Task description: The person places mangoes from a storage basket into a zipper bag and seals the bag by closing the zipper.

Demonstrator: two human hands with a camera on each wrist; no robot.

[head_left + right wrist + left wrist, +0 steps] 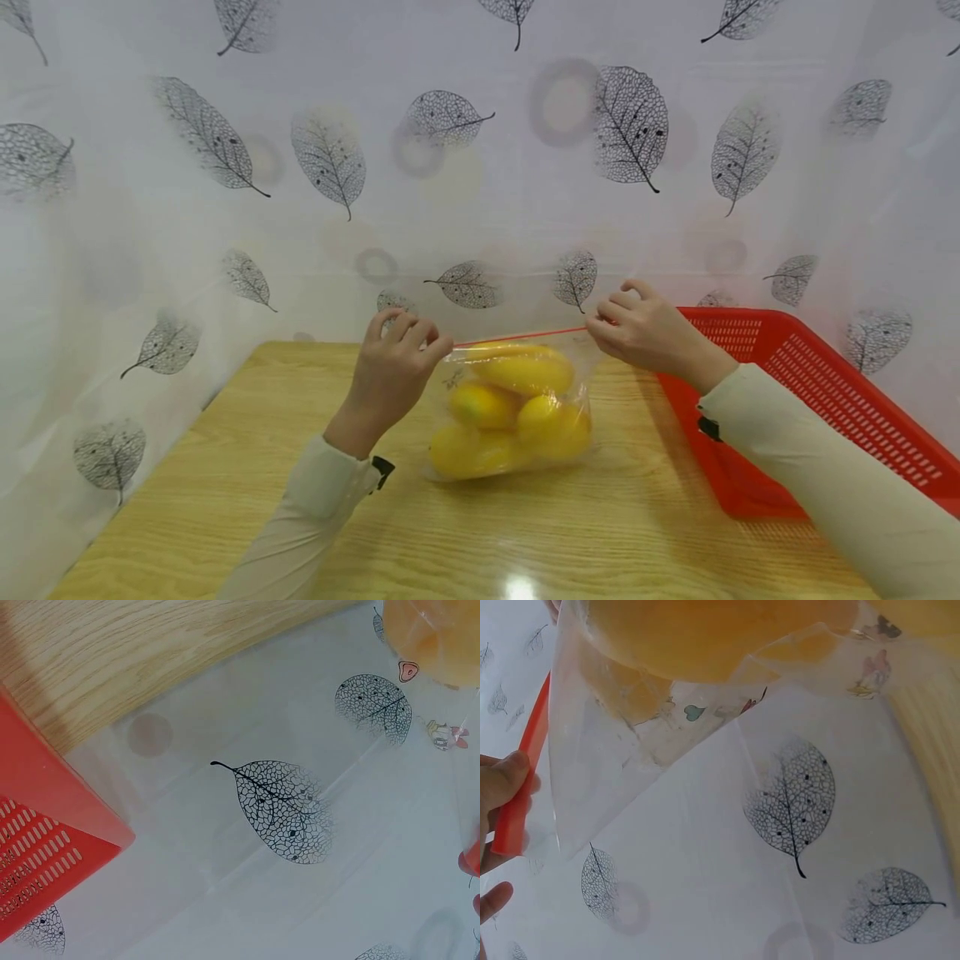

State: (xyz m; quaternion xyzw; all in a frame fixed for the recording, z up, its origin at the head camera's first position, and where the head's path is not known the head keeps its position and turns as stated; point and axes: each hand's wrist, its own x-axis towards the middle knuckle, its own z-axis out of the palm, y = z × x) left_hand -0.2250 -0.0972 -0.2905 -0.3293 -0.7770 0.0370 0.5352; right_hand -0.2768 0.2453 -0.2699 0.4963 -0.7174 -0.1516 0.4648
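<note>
A clear plastic zip bag [442,454] with a red strip [517,337] along its top edge holds several large yellow fruits [525,372], their kind unclear through the film. My left hand [393,371] pinches the strip's left end; in the left wrist view the thumb [506,780] presses on the red strip [526,750]. At the other top corner, my right hand [648,333] pinches the strip's right end. Only its fingertips [466,862] show at the edge of the right wrist view. Whether the bag's bottom touches the table, I cannot tell.
A red plastic basket [705,442] with slotted walls stands to the right, under my right forearm. The wood-grain table [247,467] lies below the bag. Behind it hangs a whitish sheet [480,217] printed with dark leaves.
</note>
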